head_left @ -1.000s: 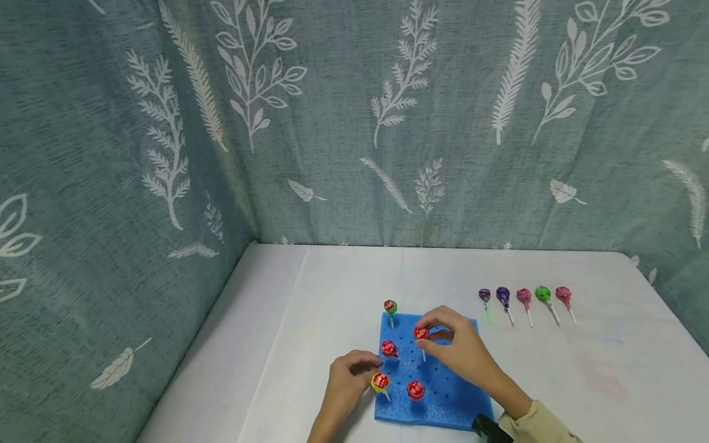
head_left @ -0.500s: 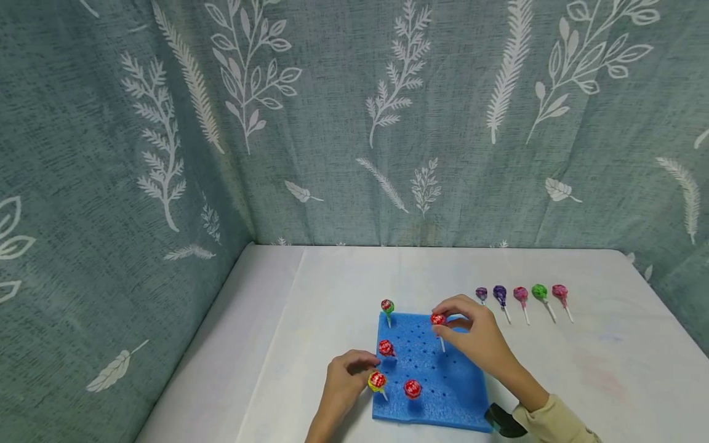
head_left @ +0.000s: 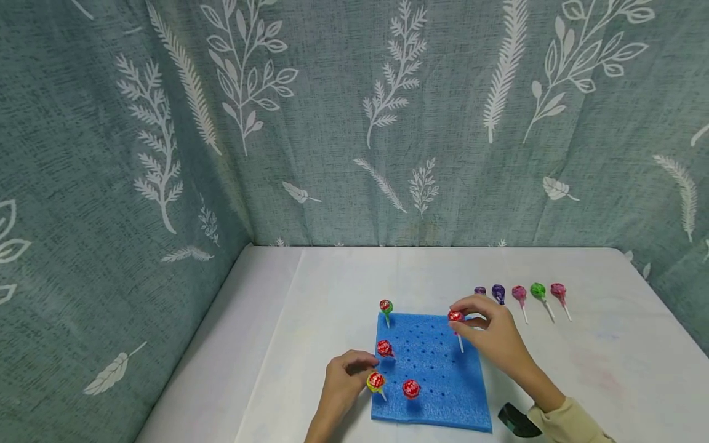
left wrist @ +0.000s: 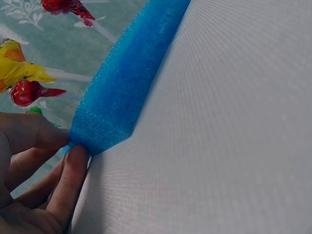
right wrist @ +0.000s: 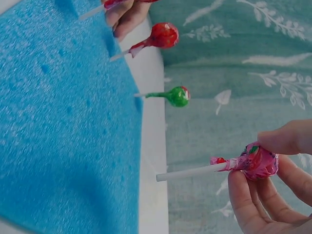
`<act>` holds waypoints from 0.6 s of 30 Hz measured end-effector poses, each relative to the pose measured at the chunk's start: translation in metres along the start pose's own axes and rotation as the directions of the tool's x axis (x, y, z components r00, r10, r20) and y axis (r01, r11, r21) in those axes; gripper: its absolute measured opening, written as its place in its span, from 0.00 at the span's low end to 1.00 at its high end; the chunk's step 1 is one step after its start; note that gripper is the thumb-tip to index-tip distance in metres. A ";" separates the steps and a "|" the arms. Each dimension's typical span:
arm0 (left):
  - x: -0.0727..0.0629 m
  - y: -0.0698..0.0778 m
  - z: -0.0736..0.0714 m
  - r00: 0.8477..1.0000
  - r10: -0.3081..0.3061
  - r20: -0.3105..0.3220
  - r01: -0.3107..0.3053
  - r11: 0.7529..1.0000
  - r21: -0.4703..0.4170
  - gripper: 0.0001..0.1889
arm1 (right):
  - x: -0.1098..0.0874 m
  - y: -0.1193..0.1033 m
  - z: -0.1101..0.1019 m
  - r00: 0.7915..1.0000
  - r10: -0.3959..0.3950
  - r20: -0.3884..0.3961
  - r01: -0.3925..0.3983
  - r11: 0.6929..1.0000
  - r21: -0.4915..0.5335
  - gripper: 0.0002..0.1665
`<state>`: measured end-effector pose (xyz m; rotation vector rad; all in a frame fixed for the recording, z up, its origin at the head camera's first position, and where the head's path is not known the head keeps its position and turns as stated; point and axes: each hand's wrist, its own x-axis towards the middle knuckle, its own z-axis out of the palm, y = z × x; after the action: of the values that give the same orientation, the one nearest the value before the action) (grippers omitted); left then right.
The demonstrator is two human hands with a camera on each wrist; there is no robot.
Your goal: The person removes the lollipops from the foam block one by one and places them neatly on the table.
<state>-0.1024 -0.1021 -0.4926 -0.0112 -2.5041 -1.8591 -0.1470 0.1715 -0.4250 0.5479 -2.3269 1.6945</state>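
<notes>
Leaving room between, left hand (head_left: 344, 380) pinches board's (head_left: 437, 369) edge; right hand (head_left: 490, 330), a raised lollipop (right wrist: 259, 163).

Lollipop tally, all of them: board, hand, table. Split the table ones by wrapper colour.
Standing lollipops in the board: 4
Held lollipop in the right hand: 1
Purple lollipops on the table: 2
Pink lollipops on the table: 2
Green lollipop on the table: 1
Total: 10

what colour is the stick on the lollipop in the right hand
White; the stick shows best in the right wrist view.
</notes>
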 end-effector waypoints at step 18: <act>-0.006 0.019 -0.003 1.000 -0.006 -0.002 0.006 1.000 -0.006 0.08 | -0.009 0.019 -0.018 0.993 0.091 -0.070 -0.099 0.988 -0.116 0.14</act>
<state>-0.0955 -0.0990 -0.4737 -0.0013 -2.4995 -1.8683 -0.1478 0.1948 -0.4389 0.3601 -2.4237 1.5735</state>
